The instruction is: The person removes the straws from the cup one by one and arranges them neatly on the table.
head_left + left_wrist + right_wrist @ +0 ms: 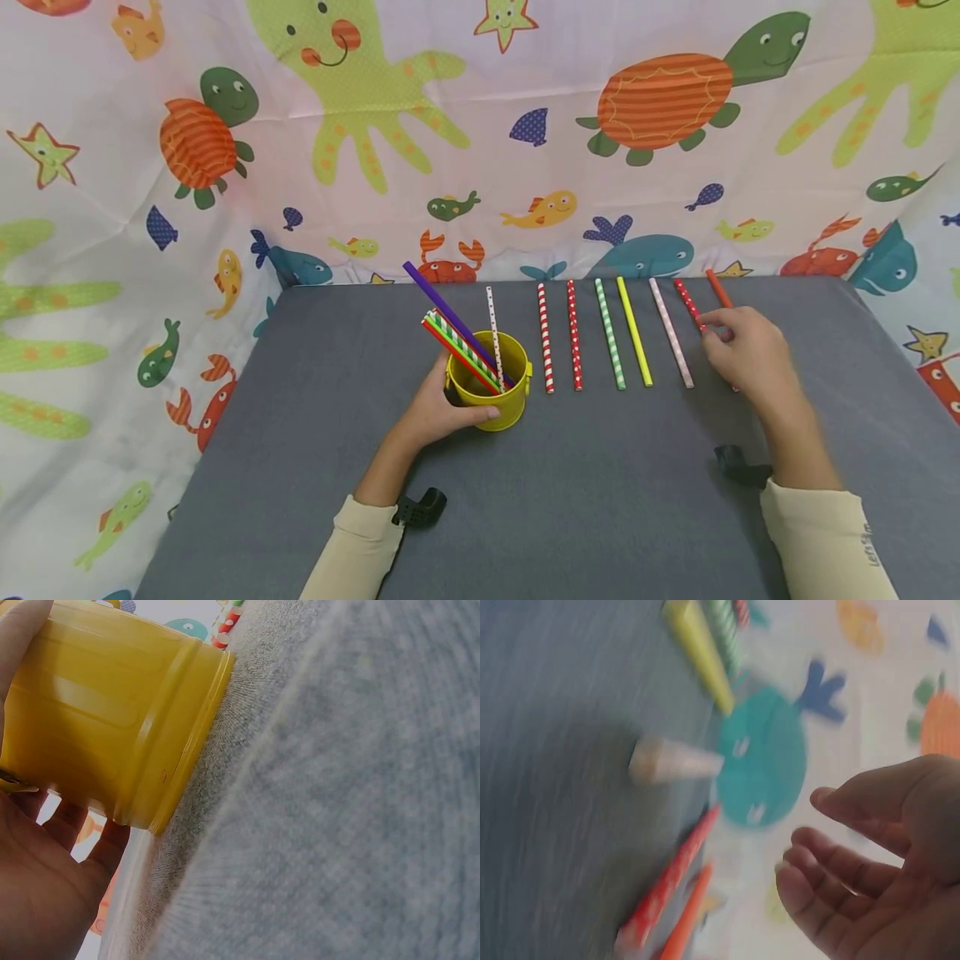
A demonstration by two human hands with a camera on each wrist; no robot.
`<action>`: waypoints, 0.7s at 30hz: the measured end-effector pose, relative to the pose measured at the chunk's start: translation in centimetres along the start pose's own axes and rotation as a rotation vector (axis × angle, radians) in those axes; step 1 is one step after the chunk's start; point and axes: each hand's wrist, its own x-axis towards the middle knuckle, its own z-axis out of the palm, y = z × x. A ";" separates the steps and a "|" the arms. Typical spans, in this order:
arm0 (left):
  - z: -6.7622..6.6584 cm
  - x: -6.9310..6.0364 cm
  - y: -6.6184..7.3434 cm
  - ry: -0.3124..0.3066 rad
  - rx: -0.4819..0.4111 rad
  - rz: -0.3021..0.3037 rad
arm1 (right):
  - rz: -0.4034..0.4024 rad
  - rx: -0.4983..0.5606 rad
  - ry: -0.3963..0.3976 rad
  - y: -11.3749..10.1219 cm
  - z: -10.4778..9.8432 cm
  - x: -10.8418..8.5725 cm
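Note:
My left hand [435, 408] grips a small yellow bucket [512, 410] from its left side, thumb across the front and fingers behind. In the bucket lean several paper straws, among them a purple straw [442, 307], a white dotted straw [492, 321], a red straw [453, 350] and green ones. My right hand [753, 358] hovers over the right end of a row of straws, fingers loosely bent. The right wrist view shows nothing between its fingers. Beneath or beside it lie a red dotted straw [686, 298] and an orange straw [717, 287], both partly hidden in the head view.
Right of the bucket, a red-and-white striped straw [545, 337], another red dotted straw [574, 337], a green striped straw [610, 333], a yellow straw [634, 333] and a pale pink straw [671, 333] lie spaced apart on the grey table [570, 500]. A sea-animal cloth [480, 92] hangs behind.

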 end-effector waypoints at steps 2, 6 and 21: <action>0.0 0.0 -0.1 -0.002 -0.002 0.003 | -0.060 0.025 -0.006 -1.7 0.5 -0.1; 0.0 0.0 -0.1 0.003 -0.007 0.019 | -0.165 0.099 -0.028 -5.5 1.5 -0.2; 0.2 0.1 -0.1 -0.004 0.004 0.044 | -0.699 0.274 -0.109 -20.0 4.2 0.7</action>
